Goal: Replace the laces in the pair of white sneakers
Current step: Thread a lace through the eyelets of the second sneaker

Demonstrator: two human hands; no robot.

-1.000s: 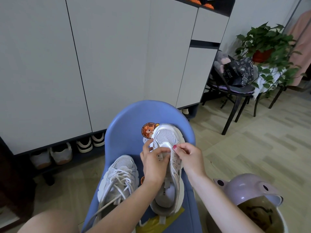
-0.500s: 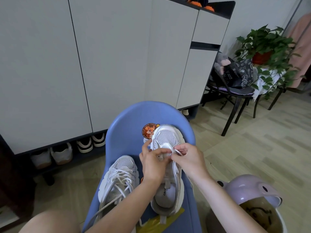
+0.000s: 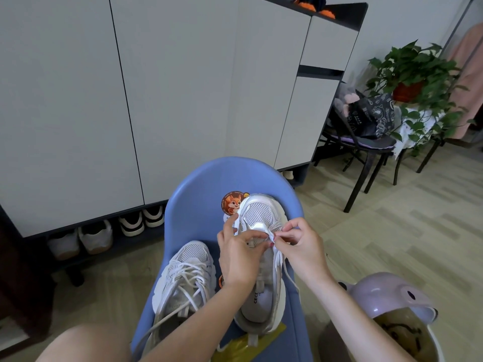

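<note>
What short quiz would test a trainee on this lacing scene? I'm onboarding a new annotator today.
1. True or false: the left sneaker is laced.
2. Which hand pinches the lace at the right sneaker: A left hand, B right hand?
3. What do both sneakers rest on?

Key: 1 true. 2 B; the left hand steadies the shoe. 3 The blue chair.

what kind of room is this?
Probably a home entryway: a tall white cabinet with shoes stowed in the gap under it, a potted plant on a side table, and a blue plastic chair holding the sneakers.
</note>
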